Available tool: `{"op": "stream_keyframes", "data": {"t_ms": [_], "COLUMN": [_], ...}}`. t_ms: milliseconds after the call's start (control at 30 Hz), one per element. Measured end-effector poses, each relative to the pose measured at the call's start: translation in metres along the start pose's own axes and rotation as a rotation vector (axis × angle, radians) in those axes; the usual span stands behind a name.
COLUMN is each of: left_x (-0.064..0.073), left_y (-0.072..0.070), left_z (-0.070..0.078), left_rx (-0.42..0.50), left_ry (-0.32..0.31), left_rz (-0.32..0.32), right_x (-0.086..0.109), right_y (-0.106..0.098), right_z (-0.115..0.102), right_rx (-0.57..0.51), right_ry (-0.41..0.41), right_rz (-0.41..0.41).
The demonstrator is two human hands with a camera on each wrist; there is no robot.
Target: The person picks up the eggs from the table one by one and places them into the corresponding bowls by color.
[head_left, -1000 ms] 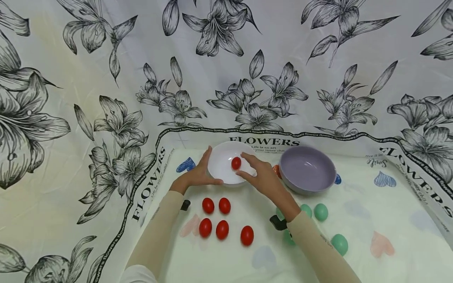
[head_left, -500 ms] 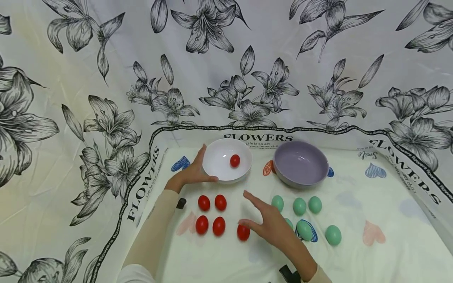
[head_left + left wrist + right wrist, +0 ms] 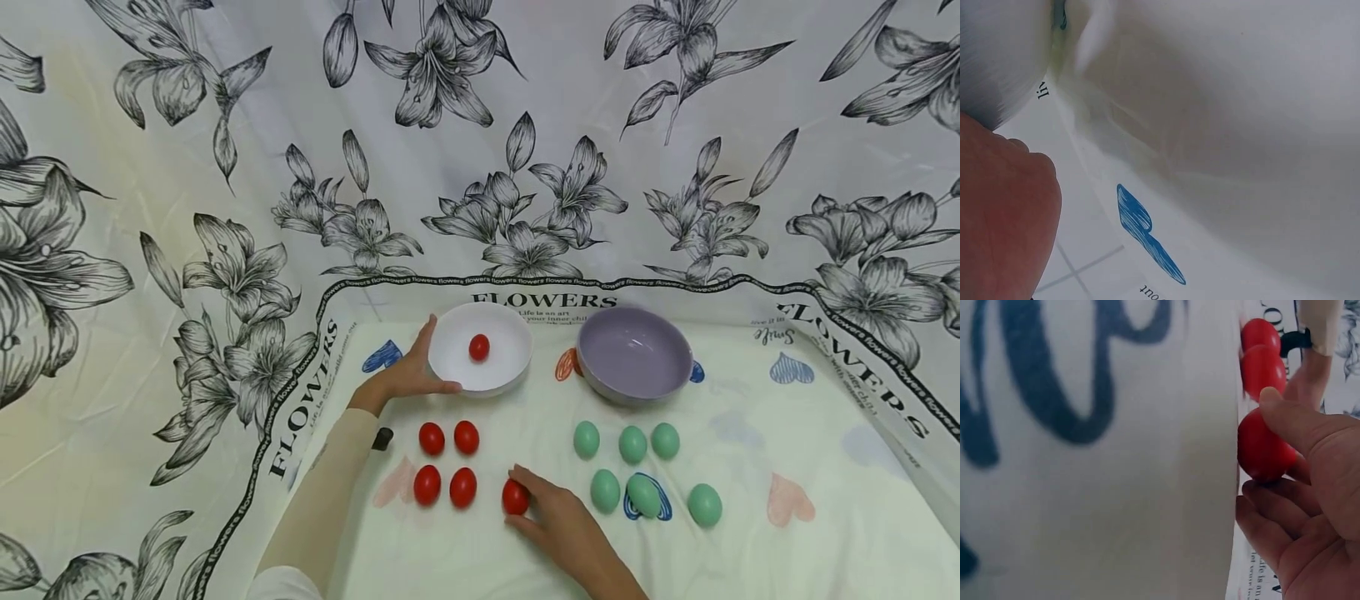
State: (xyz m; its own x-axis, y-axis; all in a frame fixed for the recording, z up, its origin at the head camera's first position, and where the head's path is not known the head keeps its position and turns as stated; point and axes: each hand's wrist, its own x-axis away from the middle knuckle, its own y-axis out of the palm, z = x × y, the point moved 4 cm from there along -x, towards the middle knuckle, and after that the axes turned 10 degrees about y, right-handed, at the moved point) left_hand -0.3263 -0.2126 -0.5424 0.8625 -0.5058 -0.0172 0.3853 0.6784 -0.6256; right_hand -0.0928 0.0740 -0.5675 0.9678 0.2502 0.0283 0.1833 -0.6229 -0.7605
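Note:
My left hand (image 3: pixel 408 371) holds the white bowl (image 3: pixel 506 379) by its left side, the thumb along the near side and the fingers round the far left. One red egg (image 3: pixel 478 347) lies in that bowl. In the left wrist view, part of the left hand (image 3: pixel 1004 206) meets the bowl's outer wall (image 3: pixel 997 56). Nearer the body, my right hand (image 3: pixel 562 525) pinches another red egg (image 3: pixel 514 497) between thumb and fingers, low over the cloth. The right wrist view shows the thumb on one side of this egg (image 3: pixel 1263 447) and fingers on the other.
Several red eggs (image 3: pixel 462 487) stand in two rows left of the right hand. To its right are several green eggs (image 3: pixel 605 491). A purple bowl (image 3: pixel 633 354) sits right of the white one. Flower-printed cloth (image 3: pixel 750 450) covers the table and hangs behind.
My right hand has drawn back from the white bowl, leaving a red egg in it, and moved down to pinch another red egg. The left hand stays at the bowl.

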Motion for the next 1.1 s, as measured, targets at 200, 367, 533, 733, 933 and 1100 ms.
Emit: {"op": "stream_keyframes", "data": {"t_ms": [200, 367, 533, 733, 933, 1100], "left_x": [0.004, 0.009, 0.01, 0.01, 0.012, 0.007], "left_y": [-0.001, -0.003, -0.001, 0.003, 0.003, 0.002], "left_z": [-0.003, -0.001, 0.0, -0.003, -0.003, -0.001], "left_rx": [0.014, 0.014, 0.004, -0.005, 0.005, 0.013], "left_ry": [0.0, 0.003, 0.002, 0.001, 0.006, 0.047], "left_rz": [0.004, 0.011, 0.011, 0.009, 0.008, 0.015], "right_x": [-0.003, -0.018, -0.043, -0.078, -0.114, -0.144], "right_y": [0.001, -0.021, -0.064, -0.109, -0.133, -0.148], "right_z": [0.0, -0.009, -0.025, -0.041, -0.053, -0.059], "right_rx": [-0.044, -0.121, -0.17, -0.126, -0.115, -0.077], "right_ry": [0.04, 0.073, 0.0, -0.115, -0.194, -0.211], "right_rz": [-0.029, -0.047, 0.033, 0.137, 0.16, 0.187]}}
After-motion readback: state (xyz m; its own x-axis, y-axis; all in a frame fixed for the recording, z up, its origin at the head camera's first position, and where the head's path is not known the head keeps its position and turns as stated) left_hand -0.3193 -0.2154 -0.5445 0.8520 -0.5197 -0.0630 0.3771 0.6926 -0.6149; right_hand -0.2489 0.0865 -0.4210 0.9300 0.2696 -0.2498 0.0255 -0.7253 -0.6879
